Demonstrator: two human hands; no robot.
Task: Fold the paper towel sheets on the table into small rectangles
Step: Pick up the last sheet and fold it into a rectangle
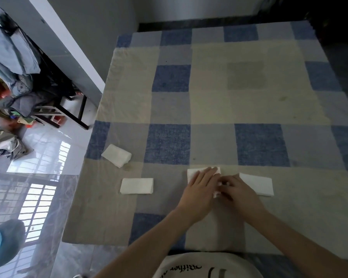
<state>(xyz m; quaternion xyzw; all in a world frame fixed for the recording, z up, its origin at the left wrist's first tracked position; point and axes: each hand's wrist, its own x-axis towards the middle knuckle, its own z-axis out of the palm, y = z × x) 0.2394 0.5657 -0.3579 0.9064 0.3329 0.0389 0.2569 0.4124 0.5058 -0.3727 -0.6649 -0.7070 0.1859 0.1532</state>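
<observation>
— What takes up most of the view?

— The surface [209, 109], covered by a checked cloth in blue, grey and cream squares. It runs from the near edge, by the person's white printed shirt [205, 265], back to the wall. To its left lies a glossy tiled floor [48, 167] with window reflections, and a dark rack [54, 105] piled with clothes stands further back.

— And the hands?

— Both reach forward over the near part of the cloth and meet on one sheet [193, 172]. The left hand [201, 189] lies flat on it with straight fingers, pressing down; its fingertips reach the sheet's far edge. The right hand [237, 191] is just beside the left, its fingers bent at the sheet's right end. Whether it pinches the paper or only presses on it, I cannot tell.

— Where are the other sheets?

— A folded white rectangle [259, 183] lies flat right behind the right hand, partly hidden by it. Another folded rectangle [137, 186] rests well to the left of the left hand. A thicker folded piece [116, 155] sits turned at an angle, further back near the left edge.
</observation>
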